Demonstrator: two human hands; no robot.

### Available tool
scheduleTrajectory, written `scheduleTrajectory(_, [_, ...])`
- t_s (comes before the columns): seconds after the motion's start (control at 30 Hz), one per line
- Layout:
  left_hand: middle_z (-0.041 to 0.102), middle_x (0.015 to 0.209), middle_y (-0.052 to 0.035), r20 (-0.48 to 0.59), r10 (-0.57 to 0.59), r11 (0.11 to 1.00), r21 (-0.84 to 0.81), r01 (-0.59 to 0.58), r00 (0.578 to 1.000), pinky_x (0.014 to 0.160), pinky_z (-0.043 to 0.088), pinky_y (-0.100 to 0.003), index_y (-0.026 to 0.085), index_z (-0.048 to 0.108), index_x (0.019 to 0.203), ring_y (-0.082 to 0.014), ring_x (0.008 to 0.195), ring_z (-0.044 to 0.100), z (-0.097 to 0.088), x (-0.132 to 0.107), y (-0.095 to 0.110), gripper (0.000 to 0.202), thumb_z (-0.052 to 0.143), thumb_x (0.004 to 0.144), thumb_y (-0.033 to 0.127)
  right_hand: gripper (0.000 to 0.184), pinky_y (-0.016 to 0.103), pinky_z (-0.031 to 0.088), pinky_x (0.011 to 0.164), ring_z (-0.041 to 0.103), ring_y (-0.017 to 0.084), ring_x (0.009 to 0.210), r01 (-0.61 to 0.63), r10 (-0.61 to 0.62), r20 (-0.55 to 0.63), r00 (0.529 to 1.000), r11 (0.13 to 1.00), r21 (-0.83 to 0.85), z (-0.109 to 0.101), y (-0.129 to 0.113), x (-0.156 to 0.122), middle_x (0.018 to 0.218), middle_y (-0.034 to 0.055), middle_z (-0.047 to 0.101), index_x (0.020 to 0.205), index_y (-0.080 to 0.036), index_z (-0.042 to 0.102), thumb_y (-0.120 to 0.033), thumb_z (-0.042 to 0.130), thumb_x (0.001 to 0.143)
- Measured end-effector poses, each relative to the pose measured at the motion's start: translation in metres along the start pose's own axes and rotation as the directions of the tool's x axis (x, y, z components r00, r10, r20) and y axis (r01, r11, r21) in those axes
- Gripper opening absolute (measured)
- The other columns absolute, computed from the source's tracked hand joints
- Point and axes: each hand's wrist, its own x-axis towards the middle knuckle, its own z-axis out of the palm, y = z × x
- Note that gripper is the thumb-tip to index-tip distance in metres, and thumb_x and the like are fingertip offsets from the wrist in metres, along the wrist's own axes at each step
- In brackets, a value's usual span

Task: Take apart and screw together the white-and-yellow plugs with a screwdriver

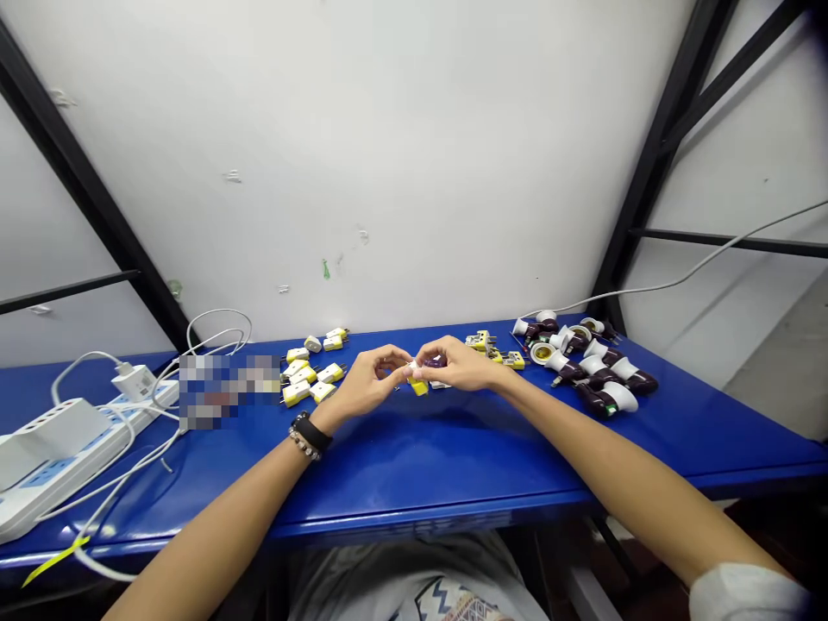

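Observation:
At the middle of the blue table, my left hand (372,384) and my right hand (458,366) meet with fingertips pinched on a small yellow-and-white plug adapter (420,387). The fingers cover much of its white part. A dark, rounded object with some white by it shows partly behind my right hand; its kind is hidden. Several white-and-yellow plug adapters (300,376) lie left of my left hand. Just past my right hand are yellow pieces with metal prongs (479,341). Several dark-and-white bulb holders (592,366) are heaped farther right.
A white power strip (84,448) with a charger (134,379) and looping white cables occupies the left side of the blue table (414,483). A pixelated patch hides something beside it. Behind stands a white wall (414,172) with black metal posts.

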Motion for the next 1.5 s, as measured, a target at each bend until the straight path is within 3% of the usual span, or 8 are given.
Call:
scheduleTrajectory(0.23, [0.074,0.087,-0.0065,-0.125,0.012,1.0,-0.01,-0.013,0.992,0.067,0.057,-0.028,0.016,0.067,0.101,-0.02,0.078,0.072,0.003,0.002,0.0,0.031,0.068,0.088,0.044,0.044,0.025,0.041,0.06,0.056,0.014,0.066,-0.037,0.039,-0.015,0.999,0.993,0.114,-0.011,0.005,0.0,0.074,0.0034,0.068,0.09,-0.012,0.074,-0.055,0.065,0.084])
scheduleTrajectory(0.4, [0.075,0.087,-0.006,-0.212,0.022,0.994,0.109,0.001,0.977,0.067,0.056,-0.028,0.016,0.07,0.096,-0.0197,0.079,0.071,-0.009,0.004,-0.004,0.028,0.067,0.088,0.043,0.034,0.026,0.042,0.064,0.061,0.017,0.068,-0.115,0.049,-0.254,0.966,0.962,-0.25,-0.012,0.024,0.003,0.076,0.0048,0.071,0.091,-0.013,0.076,-0.045,0.067,0.084])
scheduleTrajectory(0.6, [0.076,0.089,-0.0055,-0.271,0.073,0.981,0.193,-0.02,0.96,0.067,0.055,-0.027,0.017,0.07,0.095,-0.019,0.08,0.071,-0.012,0.005,-0.008,0.026,0.065,0.09,0.043,0.029,0.031,0.049,0.08,0.071,0.028,0.098,-0.205,0.114,-0.219,0.969,0.864,-0.46,-0.001,0.032,0.005,0.107,0.0118,0.077,0.109,-0.018,0.077,-0.032,0.065,0.087])
scheduleTrajectory(0.73, [0.076,0.089,-0.005,-0.249,0.069,0.984,0.174,-0.025,0.966,0.067,0.056,-0.027,0.018,0.07,0.096,-0.019,0.082,0.071,-0.006,0.003,-0.009,0.026,0.067,0.088,0.042,0.033,0.03,0.05,0.084,0.071,0.026,0.099,-0.155,0.091,-0.219,0.972,0.943,-0.295,-0.003,0.018,0.003,0.107,0.0105,0.078,0.107,-0.017,0.078,-0.04,0.062,0.09])
scheduleTrajectory(0.93, [0.077,0.088,-0.0052,-0.208,0.069,0.993,0.109,-0.047,0.976,0.069,0.059,-0.029,0.018,0.071,0.095,-0.0196,0.08,0.073,0.01,0.002,-0.01,0.027,0.068,0.088,0.044,0.044,0.028,0.048,0.075,0.067,0.022,0.088,-0.061,0.063,0.052,0.997,0.997,-0.041,-0.004,0.002,0.0,0.098,0.0075,0.077,0.108,-0.015,0.078,-0.047,0.073,0.079])
scheduleTrajectory(1.17, [0.069,0.126,-0.0102,-0.13,0.146,0.961,0.254,-0.109,0.981,0.094,0.056,-0.042,0.022,0.058,0.133,-0.0248,0.109,0.068,0.005,0.003,-0.011,0.043,0.061,0.093,0.039,0.046,0.029,0.049,0.073,0.067,0.024,0.09,-0.104,0.066,-0.194,0.979,0.976,-0.193,-0.021,0.003,-0.001,0.098,0.009,0.076,0.103,-0.014,0.078,-0.052,0.073,0.077])
scheduleTrajectory(1.27, [0.065,0.132,-0.009,-0.036,0.17,0.875,0.465,-0.134,0.985,0.108,0.046,-0.047,0.023,0.062,0.13,-0.0267,0.12,0.061,0.0,0.002,-0.013,0.036,0.057,0.096,0.034,0.047,0.03,0.049,0.077,0.068,0.024,0.092,-0.24,0.117,-0.338,0.934,0.906,-0.348,-0.04,0.006,-0.006,0.101,0.0103,0.076,0.105,-0.017,0.077,-0.054,0.074,0.077])
scheduleTrajectory(1.5, [0.063,0.136,-0.0083,0.093,0.155,0.805,0.565,-0.18,0.984,0.106,0.045,-0.047,0.024,0.064,0.129,-0.0277,0.122,0.058,0.003,-0.001,-0.015,0.036,0.058,0.094,0.033,0.045,0.033,0.048,0.072,0.07,0.033,0.098,-0.617,0.46,-0.417,0.784,0.505,-0.603,-0.068,0.027,-0.016,0.105,0.0164,0.077,0.109,-0.017,0.075,-0.049,0.073,0.076])
